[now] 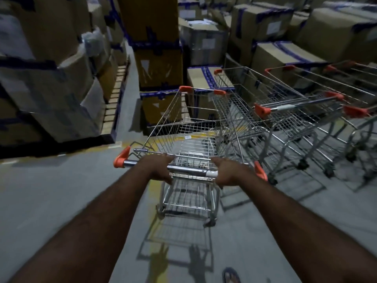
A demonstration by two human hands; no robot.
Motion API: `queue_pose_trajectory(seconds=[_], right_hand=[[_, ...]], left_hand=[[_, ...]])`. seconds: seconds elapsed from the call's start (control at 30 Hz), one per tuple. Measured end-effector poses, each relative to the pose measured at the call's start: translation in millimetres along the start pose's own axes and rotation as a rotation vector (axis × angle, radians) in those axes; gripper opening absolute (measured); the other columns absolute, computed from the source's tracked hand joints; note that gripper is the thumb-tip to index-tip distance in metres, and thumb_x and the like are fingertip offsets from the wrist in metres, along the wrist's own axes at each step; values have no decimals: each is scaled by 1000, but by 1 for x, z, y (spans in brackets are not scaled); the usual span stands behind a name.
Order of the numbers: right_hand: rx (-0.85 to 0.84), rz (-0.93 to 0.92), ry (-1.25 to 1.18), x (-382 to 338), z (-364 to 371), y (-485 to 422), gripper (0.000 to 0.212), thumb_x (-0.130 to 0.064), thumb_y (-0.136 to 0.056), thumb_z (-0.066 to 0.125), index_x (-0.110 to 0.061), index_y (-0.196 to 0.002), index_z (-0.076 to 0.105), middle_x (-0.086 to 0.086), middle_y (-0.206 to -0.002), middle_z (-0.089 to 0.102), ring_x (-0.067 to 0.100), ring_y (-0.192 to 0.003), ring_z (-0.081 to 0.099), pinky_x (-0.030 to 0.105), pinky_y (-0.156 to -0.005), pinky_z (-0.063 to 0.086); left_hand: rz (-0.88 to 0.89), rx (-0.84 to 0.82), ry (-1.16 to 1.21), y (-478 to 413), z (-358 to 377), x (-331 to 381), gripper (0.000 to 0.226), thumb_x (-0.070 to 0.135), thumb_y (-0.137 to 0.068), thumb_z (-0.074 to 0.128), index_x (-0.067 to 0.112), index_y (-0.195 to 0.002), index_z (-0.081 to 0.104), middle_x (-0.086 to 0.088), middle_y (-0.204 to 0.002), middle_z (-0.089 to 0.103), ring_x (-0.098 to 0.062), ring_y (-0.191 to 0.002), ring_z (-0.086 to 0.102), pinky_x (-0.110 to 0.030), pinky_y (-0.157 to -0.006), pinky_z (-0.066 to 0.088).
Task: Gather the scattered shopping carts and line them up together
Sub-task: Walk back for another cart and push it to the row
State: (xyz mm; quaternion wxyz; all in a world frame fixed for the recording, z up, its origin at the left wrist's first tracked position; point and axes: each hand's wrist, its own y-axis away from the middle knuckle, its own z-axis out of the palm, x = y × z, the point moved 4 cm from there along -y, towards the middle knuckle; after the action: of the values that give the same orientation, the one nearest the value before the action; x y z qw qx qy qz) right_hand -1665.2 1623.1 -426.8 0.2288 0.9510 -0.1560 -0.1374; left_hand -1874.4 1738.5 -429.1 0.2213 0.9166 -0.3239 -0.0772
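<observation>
Left hand (161, 169): you grip the cart (195, 144) handle (189, 170)
Right hand (227, 172): you grip the same handle
Other carts (285, 119): just right of yours

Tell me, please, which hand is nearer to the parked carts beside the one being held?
The right. The right hand grips the handle at the end beside the parked carts; the left hand grips the same handle farther along, away from them.

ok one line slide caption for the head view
Left hand and right hand grip the handle of a shopping cart beside a row of parked carts among stacked cardboard boxes.
</observation>
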Motion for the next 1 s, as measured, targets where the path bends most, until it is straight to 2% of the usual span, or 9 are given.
queue_pose_trajectory(seconds=[0.1, 0.2, 0.3, 0.37, 0.47, 0.53, 0.67, 0.8, 1.0], right_hand=[[-19, -6, -15, 12, -2, 9, 100, -18, -71, 73, -28, -159, 25, 11, -152, 49, 27, -111, 68, 39, -89, 58], [-27, -25, 4, 27, -3, 16, 104, -18, -71, 77, -31, -160, 23, 8, -154, 47, 23, -114, 65, 27, -82, 50], [-19, -45, 18, 43, -3, 21, 105, -24, -71, 80, -35, -159, 24, 4, -156, 45, 24, -125, 58, 28, -94, 47], [-35, -57, 6, 54, -3, 25, 105, -23, -72, 80, -33, -159, 24, 3, -160, 39, 26, -136, 50, 32, -102, 42], [-35, -91, 44, 68, -5, 30, 101, -22, -72, 79, -31, -159, 28, 6, -159, 40, 26, -135, 50, 24, -94, 38], [-36, -116, 79, 78, -5, 31, 99, -19, -74, 77, -29, -159, 28, 9, -157, 43, 27, -131, 53, 22, -89, 39], [-35, -155, 144, 95, -2, 38, 97, -15, -73, 72, -25, -159, 28, 11, -157, 42, 31, -136, 48, 34, -106, 45], [-30, -188, 205, 103, 2, 56, 77, -11, -81, 64, -16, -153, 36, 17, -151, 48, 35, -132, 51, 44, -105, 48], [-2, -219, 220, 119, 15, 86, 70, -10, -81, 66, -11, -147, 43, 17, -140, 56, 34, -123, 56, 40, -99, 50]], left_hand=[[1, 4, 89, 11, 4, 4, 111, 50, -73, 83, 26, -159, 17, -2, -164, 25, -28, -145, 34, -43, -117, 32], [-73, 23, 12, 23, 10, 14, 99, 43, -74, 82, 21, -156, 30, -6, -161, 29, -30, -136, 46, -45, -108, 43], [-128, 63, -41, 34, 17, 32, 73, 35, -79, 74, 22, -145, 45, -6, -150, 42, -30, -125, 54, -50, -98, 50], [-181, 91, -29, 43, 20, 47, 64, 27, -84, 64, 24, -144, 43, -4, -148, 44, -32, -130, 48, -57, -100, 46], [-267, 113, -12, 51, 26, 67, 70, 21, -87, 57, 25, -152, 30, -4, -152, 44, -33, -141, 35, -63, -108, 35], [-306, 115, 15, 54, 31, 79, 73, 20, -86, 56, 27, -154, 28, -6, -152, 45, -32, -141, 36, -62, -109, 34], [-360, 136, 78, 64, 39, 104, 66, 19, -87, 57, 26, -149, 35, -7, -145, 53, -32, -132, 49, -56, -106, 40], [-363, 141, 104, 79, 41, 133, 68, 15, -88, 57, 26, -151, 34, -6, -147, 51, -32, -131, 51, -56, -106, 41], [-349, 133, 106, 105, 47, 159, 69, 11, -90, 56, 26, -153, 32, -8, -150, 48, -31, -133, 49, -50, -106, 44]])
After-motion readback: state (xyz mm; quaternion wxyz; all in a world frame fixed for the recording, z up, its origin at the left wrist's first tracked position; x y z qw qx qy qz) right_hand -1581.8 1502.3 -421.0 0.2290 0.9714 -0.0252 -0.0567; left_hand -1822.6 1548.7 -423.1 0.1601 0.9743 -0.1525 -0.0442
